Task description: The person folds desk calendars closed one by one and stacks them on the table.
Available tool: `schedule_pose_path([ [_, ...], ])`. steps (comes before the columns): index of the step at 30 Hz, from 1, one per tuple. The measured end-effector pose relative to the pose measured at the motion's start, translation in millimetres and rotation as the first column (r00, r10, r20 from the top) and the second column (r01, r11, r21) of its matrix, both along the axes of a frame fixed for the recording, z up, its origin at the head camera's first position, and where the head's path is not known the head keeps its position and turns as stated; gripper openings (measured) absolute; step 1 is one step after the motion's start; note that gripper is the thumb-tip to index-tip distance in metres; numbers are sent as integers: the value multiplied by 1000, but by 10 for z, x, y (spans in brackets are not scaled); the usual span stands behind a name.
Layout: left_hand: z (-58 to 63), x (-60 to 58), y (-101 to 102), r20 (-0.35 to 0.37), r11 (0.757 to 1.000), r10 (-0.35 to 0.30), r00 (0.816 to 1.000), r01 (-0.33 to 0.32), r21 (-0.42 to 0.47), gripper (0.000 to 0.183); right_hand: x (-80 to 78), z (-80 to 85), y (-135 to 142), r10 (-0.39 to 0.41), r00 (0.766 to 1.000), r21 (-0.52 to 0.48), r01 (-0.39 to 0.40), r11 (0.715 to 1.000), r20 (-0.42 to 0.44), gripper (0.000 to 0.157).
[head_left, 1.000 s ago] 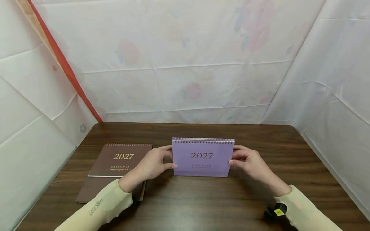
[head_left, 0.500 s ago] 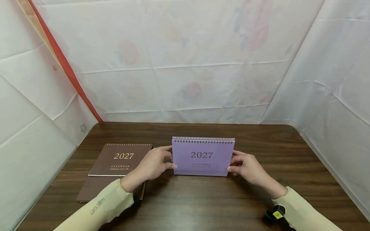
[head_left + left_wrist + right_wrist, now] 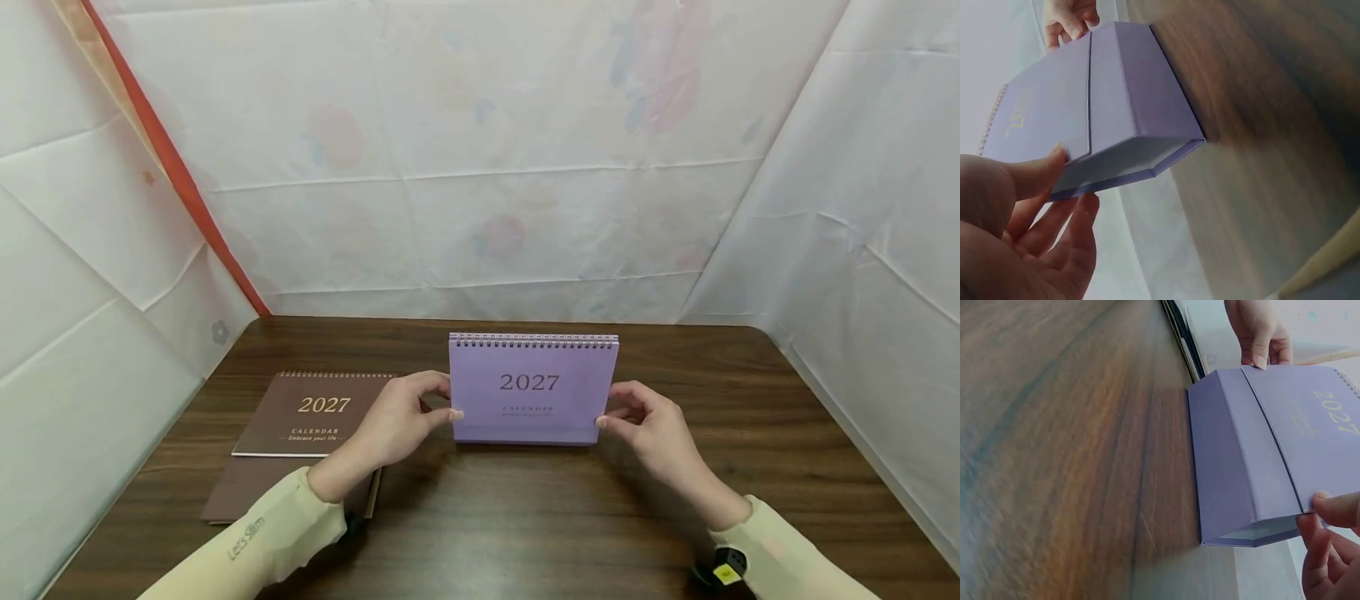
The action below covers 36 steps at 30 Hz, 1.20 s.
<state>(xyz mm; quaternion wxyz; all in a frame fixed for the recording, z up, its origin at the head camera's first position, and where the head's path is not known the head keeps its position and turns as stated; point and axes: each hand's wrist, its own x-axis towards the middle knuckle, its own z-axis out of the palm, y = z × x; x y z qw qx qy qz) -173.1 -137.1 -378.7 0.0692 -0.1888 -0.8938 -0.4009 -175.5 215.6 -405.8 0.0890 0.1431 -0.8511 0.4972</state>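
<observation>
A purple 2027 desk calendar (image 3: 532, 390), spiral-bound along its top, stands propped into a tent shape over the middle of the table. My left hand (image 3: 399, 418) pinches its left edge, thumb on the front cover and fingers behind. On the opposite edge my right hand (image 3: 658, 433) pinches likewise, its thumb near the lower corner. Both wrist views show the folded purple base (image 3: 1154, 87) and the hollow between its panels, with the base close over the wood.
To the left lies a brown 2027 calendar (image 3: 322, 408) with its spiral at the far side, and a brown board (image 3: 251, 492) extends from under it. White patterned cloth (image 3: 487, 167) hangs behind the wooden table (image 3: 510, 517) and at both sides.
The purple calendar has risen in the head view and looks slightly larger, both hands going with it. A dark shadow now shows beneath its base. The brown calendar stays in place.
</observation>
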Motion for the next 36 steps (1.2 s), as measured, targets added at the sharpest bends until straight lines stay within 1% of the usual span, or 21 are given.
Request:
schedule_pose_path([
  [4, -39, 35, 33, 24, 994, 42, 999, -44, 98, 25, 28, -11, -17, -6, 1000, -35, 6, 999, -6, 43],
  [7, -77, 60, 57, 12, 983, 77, 997, -78, 164, 34, 48, -10, -36, -15, 1000, -29, 14, 999, -14, 55],
  [9, -98, 74, 75, 1, 977, 94, 996, -92, 192, 43, 63, -14, -48, -24, 999, -11, 24, 1000, -28, 61],
  [11, -115, 88, 91, -7, 973, 110, 994, -106, 204, 52, 79, -26, -61, -32, 998, 7, 32, 999, -51, 65],
  [14, -138, 108, 111, -11, 972, 129, 992, -124, 201, 59, 102, -53, -81, -37, 995, 35, 40, 999, -93, 66],
  [16, -160, 119, 122, -10, 973, 139, 990, -135, 188, 59, 116, -64, -94, -37, 994, 51, 42, 998, -108, 65],
  [18, -178, 131, 134, 2, 975, 146, 989, -145, 170, 57, 130, -70, -102, -34, 994, 76, 41, 996, -100, 63],
  [23, -206, 152, 159, 41, 982, 157, 987, -160, 95, 54, 141, -53, -103, 3, 1000, 134, 0, 991, -19, 60],
  [27, -211, 159, 168, 82, 988, 146, 986, -149, 34, 55, 131, -37, -105, 31, 996, 133, -42, 990, 80, 59],
  [31, -225, 152, 169, 108, 992, 127, 986, -126, -21, 56, 129, -33, -98, 45, 979, 113, -69, 991, 199, 59],
  [36, -266, 112, 166, 140, 991, 114, 984, -101, -90, 53, 107, -69, -96, 33, 944, 73, -61, 995, 329, 59],
])
